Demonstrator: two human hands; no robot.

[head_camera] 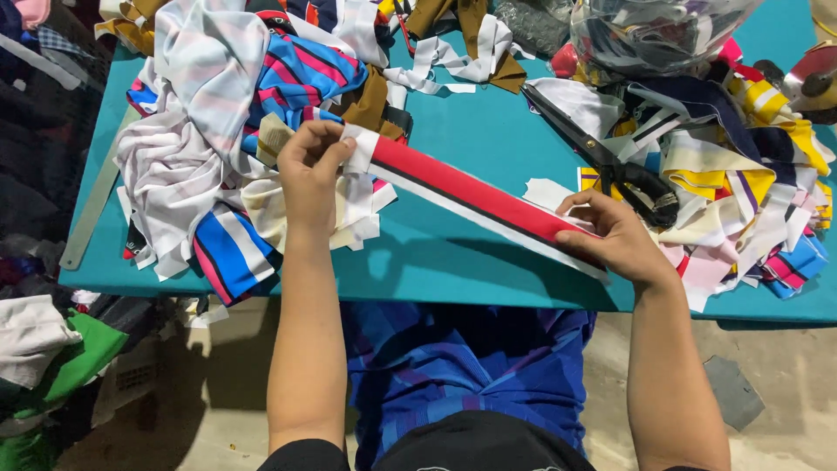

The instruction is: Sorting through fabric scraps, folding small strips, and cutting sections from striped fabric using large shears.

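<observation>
A long fabric strip, red with a black line and white edge, stretches diagonally over the teal table. My left hand pinches its upper left end, next to a pile of white and blue-pink striped cloth pieces. My right hand grips the lower right end near the table's front edge. Just beyond my right hand lie large black scissors, resting untouched on the table beside cloth scraps.
A heap of yellow, white and striped scraps fills the right side. A clear plastic bag of scraps sits at the back right. A metal ruler lies along the left edge. More cloth is piled on the floor at left.
</observation>
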